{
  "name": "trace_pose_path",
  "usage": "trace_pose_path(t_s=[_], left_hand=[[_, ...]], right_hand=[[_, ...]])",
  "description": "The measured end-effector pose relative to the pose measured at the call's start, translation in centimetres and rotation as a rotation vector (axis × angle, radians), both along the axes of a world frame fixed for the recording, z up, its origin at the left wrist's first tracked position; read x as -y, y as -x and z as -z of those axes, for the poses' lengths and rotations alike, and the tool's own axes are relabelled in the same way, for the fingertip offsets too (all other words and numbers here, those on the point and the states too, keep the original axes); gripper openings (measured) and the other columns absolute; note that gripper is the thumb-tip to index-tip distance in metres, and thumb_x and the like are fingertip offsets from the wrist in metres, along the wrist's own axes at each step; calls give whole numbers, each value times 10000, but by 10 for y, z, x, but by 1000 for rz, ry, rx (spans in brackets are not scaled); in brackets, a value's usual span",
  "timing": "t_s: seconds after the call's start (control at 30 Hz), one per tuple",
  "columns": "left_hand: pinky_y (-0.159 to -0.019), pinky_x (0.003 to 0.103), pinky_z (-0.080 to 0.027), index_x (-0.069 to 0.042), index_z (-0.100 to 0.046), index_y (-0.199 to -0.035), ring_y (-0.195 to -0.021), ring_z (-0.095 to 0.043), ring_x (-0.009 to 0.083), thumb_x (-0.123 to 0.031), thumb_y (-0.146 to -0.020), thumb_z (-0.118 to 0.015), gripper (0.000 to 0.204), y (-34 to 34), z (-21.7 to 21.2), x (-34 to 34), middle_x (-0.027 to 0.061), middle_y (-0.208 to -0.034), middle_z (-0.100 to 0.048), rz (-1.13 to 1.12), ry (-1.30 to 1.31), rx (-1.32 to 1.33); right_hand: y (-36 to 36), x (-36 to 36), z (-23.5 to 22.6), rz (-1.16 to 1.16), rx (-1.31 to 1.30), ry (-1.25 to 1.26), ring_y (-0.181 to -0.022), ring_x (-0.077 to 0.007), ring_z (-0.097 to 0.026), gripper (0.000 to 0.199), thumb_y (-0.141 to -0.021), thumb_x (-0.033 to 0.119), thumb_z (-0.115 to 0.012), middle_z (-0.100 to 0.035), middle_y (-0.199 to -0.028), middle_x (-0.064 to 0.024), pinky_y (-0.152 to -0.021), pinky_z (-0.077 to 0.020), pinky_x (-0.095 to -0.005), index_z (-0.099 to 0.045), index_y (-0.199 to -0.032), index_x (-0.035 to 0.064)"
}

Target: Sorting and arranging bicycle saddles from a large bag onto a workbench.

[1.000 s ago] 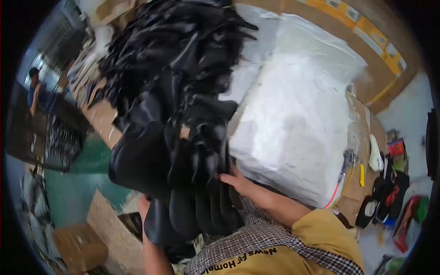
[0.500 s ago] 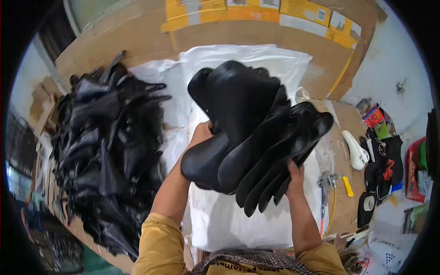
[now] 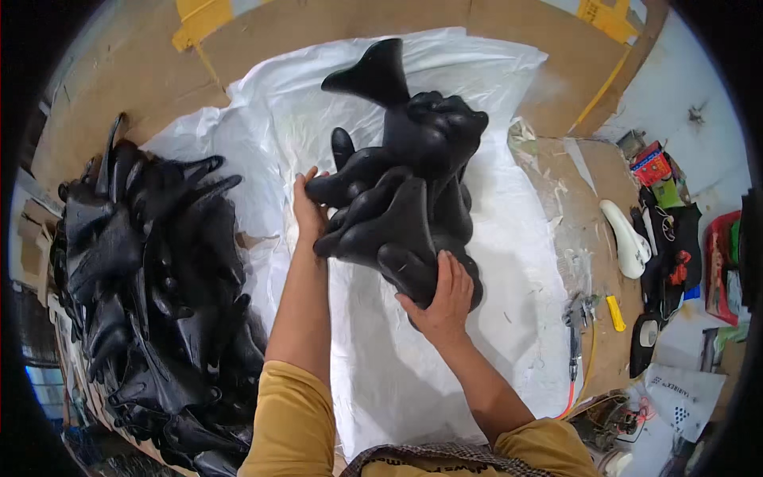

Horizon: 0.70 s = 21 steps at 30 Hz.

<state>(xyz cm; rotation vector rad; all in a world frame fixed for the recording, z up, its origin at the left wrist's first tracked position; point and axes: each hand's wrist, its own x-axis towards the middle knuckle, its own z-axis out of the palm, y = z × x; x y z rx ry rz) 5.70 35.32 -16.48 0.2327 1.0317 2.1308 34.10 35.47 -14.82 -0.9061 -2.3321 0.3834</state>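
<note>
A bunched stack of black bicycle saddle covers [image 3: 397, 207] is over the middle of the white sheet [image 3: 509, 318]; whether it rests fully on the sheet I cannot tell. My left hand [image 3: 310, 208] grips the stack's left side, its fingers partly hidden behind a rounded cover. On the near right side, my right hand [image 3: 443, 304] holds the lower covers, fingers pressed against them and thumb apart. One cover [image 3: 373, 75] sticks out from the far end with its broad part raised. At my left lies a large heap of similar black covers [image 3: 159, 278].
On the cardboard-topped table to the right lie a white bicycle saddle [image 3: 625, 238], a yellow-handled cutter [image 3: 615, 313] and an air gun [image 3: 579, 318] with a hose. A red basket [image 3: 722, 270] and a black cloth [image 3: 671, 246] are farther right.
The stack has turned over, from smooth broad faces showing to rounded ends bunched together, and come lower over the sheet. My right hand has moved left onto its near side. The view has shifted.
</note>
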Motion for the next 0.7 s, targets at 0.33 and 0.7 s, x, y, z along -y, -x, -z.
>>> trace_pose_path(t_s=[0.33,0.7], left_hand=[[-987,485,-275,-51,-311,-1373,-1205,-375,305,-738,-773,-349,913,-49,-51,-79,155,-1360,-371,193,284,-256],[-1049,404,-175,0,-373,-1319,-1235,-321,236,-532,-886,-400,687,-52,34,0,94,-1362,-389,-153,494,-282]], right_hand=[[-33,-5,-4,160,52,260,-1157,-386,-373,1056,-593,465,-768,-392,-1270,-237,-958,-298,-483,-221,-1342,-39],[-47,-28,13,94,48,340,-1247,-398,-299,1109,-545,486,-790,-309,-1346,-248,-1018,-246,-491,-217,-1346,-23]])
